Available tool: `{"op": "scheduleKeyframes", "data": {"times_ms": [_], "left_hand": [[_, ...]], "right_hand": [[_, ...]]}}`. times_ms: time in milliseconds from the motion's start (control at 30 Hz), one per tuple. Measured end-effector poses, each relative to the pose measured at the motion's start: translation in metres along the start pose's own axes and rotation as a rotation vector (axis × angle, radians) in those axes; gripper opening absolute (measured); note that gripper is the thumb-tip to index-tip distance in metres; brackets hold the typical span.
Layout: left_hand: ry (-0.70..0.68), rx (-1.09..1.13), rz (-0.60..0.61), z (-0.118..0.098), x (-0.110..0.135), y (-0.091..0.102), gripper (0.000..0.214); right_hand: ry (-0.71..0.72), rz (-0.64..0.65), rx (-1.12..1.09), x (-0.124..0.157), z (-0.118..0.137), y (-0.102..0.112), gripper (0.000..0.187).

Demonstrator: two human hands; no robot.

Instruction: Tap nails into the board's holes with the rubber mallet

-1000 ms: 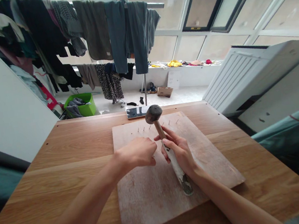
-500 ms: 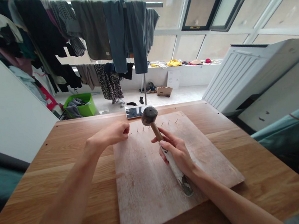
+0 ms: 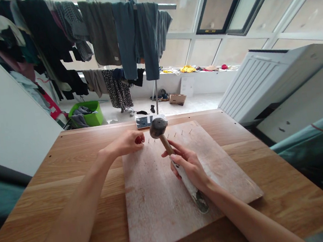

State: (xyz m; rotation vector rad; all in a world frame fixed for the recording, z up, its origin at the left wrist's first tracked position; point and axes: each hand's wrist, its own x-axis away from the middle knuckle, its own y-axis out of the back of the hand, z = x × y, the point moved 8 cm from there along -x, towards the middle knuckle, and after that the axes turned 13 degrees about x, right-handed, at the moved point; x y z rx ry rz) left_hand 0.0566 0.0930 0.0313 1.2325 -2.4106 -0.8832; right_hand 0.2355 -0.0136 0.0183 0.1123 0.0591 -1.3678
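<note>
My right hand (image 3: 189, 168) is shut around the pale, worn handle of a rubber mallet, whose dark head (image 3: 158, 128) is raised over the far part of a scuffed wooden board (image 3: 162, 213). A row of several small nails (image 3: 175, 134) stands upright along that board's far edge. My left hand (image 3: 127, 143) rests at the left end of the row, its curled fingertips beside the leftmost nail (image 3: 144, 140). No nail shows clearly between those fingers.
The board lies on an oak table (image 3: 244, 153). A phone (image 3: 144, 121) lies at the table's far edge. Beyond are a green basket (image 3: 85, 115), a cardboard box (image 3: 177, 99), and a rack of hanging clothes (image 3: 125, 34). A white radiator-like unit (image 3: 273, 81) stands at right.
My left hand has moved from the middle of the nail row to its left end. The mallet head has shifted left and slightly toward me, still held in my right hand.
</note>
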Motion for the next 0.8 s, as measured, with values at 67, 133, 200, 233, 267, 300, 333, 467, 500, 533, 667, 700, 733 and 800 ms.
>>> {"op": "scheduleKeyframes", "data": {"times_ms": [67,133,200,233,267,300,333,467,500,533,667,700,733,800], "left_hand": [[0.006,0.051,-0.012,0.006,0.0,0.001,0.011],[0.026,0.108,-0.014,0.01,0.0,0.002,0.014],[0.04,0.169,-0.007,0.011,0.0,0.003,0.016],[0.04,0.194,-0.007,0.011,0.0,0.003,0.017],[0.034,0.21,-0.009,0.011,0.0,0.004,0.017],[0.023,0.213,-0.012,0.01,0.0,0.004,0.017],[0.011,0.204,-0.019,0.01,-0.001,0.005,0.016],[-0.026,0.141,-0.039,0.01,-0.001,0.008,0.018],[-0.032,0.138,-0.041,0.011,0.0,0.008,0.019],[-0.036,0.137,-0.039,0.01,0.0,0.008,0.02],[-0.018,0.132,-0.024,0.01,0.0,0.007,0.019],[-0.015,0.13,-0.02,0.01,0.0,0.007,0.019],[-0.015,0.13,-0.018,0.009,0.0,0.007,0.019],[-0.019,0.136,-0.019,0.009,0.0,0.007,0.019]], "right_hand": [[-0.003,0.031,-0.002,-0.001,-0.001,-0.004,0.053],[0.002,0.063,-0.005,-0.001,-0.001,-0.008,0.053],[0.004,0.1,-0.007,-0.001,-0.001,-0.014,0.054],[0.004,0.121,-0.008,-0.001,-0.001,-0.017,0.054],[0.002,0.141,-0.008,-0.001,-0.001,-0.02,0.054],[-0.001,0.161,-0.006,-0.002,-0.001,-0.023,0.054],[-0.003,0.179,0.0,-0.002,-0.001,-0.026,0.054],[-0.015,0.237,0.042,-0.003,-0.004,-0.033,0.056],[-0.018,0.246,0.049,-0.003,-0.004,-0.034,0.057],[-0.018,0.251,0.054,-0.003,-0.004,-0.035,0.057],[-0.021,0.227,0.069,-0.002,-0.002,-0.033,0.054],[-0.026,0.222,0.073,-0.002,-0.002,-0.033,0.054],[-0.031,0.22,0.076,-0.001,-0.001,-0.032,0.053],[-0.039,0.222,0.077,-0.001,-0.002,-0.033,0.054]]}}
